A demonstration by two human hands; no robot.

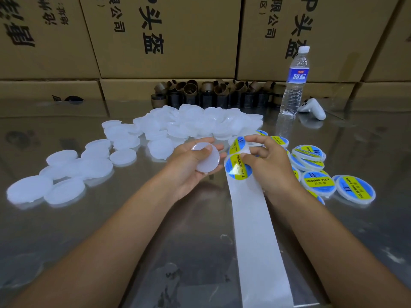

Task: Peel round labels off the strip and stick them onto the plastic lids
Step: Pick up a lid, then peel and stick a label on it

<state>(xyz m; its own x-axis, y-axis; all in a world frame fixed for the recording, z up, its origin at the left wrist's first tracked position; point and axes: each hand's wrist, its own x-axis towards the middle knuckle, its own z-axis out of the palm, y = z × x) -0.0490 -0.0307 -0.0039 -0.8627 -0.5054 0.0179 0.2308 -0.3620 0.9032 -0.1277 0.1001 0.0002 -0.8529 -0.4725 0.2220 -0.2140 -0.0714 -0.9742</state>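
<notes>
forearms (pixel 106 245) come in from the bottom edge, elbows cut off. backing strip (pixel 260 230) runs white up the steel table (pixel 66 230) btwn them to the hands. left hand (pixel 188 174) palm-up, fingers & thumb curled round a blank lid (pixel 208 160), held tilted. right hand (pixel 273 167) just beside it, knuckles up, thumb on a round label (pixel 234 172), fingers curled over the strip's top bend, pinching it; can't tell if the label's lifted. labelled lids (pixel 315 181) partly hidden behind that wrist. blank lids (pixel 189 121) heaped farther back, then cardboard cores (pixel 213 92), water bottle (pixel 293 85), boxes (pixel 166 36).
</notes>
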